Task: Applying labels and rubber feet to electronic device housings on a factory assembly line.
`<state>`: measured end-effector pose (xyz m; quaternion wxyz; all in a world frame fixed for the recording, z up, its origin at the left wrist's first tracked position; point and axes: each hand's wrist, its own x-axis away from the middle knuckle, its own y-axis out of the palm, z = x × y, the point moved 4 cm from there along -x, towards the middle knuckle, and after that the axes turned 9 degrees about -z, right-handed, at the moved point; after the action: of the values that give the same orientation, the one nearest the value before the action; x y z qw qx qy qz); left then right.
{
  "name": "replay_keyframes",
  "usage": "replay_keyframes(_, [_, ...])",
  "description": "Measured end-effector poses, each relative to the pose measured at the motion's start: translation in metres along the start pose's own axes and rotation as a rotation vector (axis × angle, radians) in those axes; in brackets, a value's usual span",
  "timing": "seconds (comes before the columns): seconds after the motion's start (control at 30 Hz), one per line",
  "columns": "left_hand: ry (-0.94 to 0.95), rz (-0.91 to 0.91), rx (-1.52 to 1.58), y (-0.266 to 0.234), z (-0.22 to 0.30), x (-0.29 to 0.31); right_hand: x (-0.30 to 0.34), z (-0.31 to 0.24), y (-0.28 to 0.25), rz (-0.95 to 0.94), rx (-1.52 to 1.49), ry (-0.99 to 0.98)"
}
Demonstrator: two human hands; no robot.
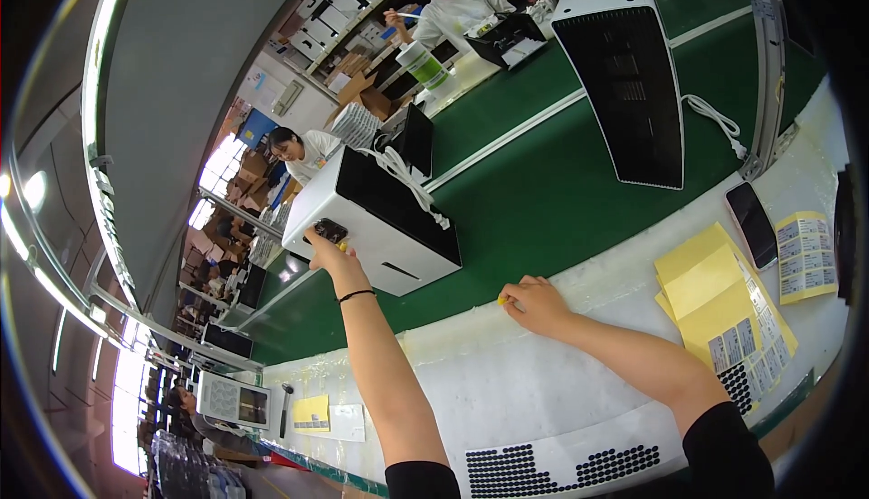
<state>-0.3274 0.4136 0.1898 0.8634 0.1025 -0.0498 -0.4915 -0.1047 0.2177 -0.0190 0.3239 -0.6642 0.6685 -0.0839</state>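
One dark-headed tool point(287, 411) and a yellow sheet point(310, 416) lie near the left end of the counter point(516, 390). Beyond its far edge, on the green belt point(507, 218), my left hand point(323, 253) touches the white-and-black appliance point(389, 250), fingers at the dark oval on its white side; I can't tell whether they grip or only press. I'd judge it best to meet that oval squarely, push evenly without shoving the housing, and mind the loose white cord point(401, 176). Black dots point(511, 472) line the near edge. My right hand point(536, 304) is loosely curled at the far edge, a yellow bit point(502, 300) at its fingertips; whether it's pinched, I can't tell. Yellow label sheets point(706, 277) and a phone point(751, 225) lie toward the right end.
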Motion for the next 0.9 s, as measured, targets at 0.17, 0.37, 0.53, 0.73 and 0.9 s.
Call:
replay_keyframes(0.17, [0.1, 0.03, 0.038, -0.005, 0.0, 0.007, 0.0, -0.003, 0.001, 0.0, -0.001, -0.009])
replay_keyframes(0.37, [0.192, 0.038, 0.098, -0.017, 0.0, 0.025, 0.001, -0.003, 0.002, 0.029, -0.002, -0.037])
replay_keyframes(0.53, [0.264, 0.027, 0.188, -0.027, -0.007, 0.059, 0.002, 0.0, 0.0, 0.07, -0.025, -0.053])
replay_keyframes(0.73, [0.303, -0.012, 0.288, -0.052, -0.023, 0.073, -0.015, 0.009, 0.0, 0.043, -0.358, 0.061])
replay_keyframes(0.9, [0.491, -0.252, 0.138, -0.109, -0.022, 0.056, -0.049, -0.025, -0.01, -0.302, -1.563, 0.424])
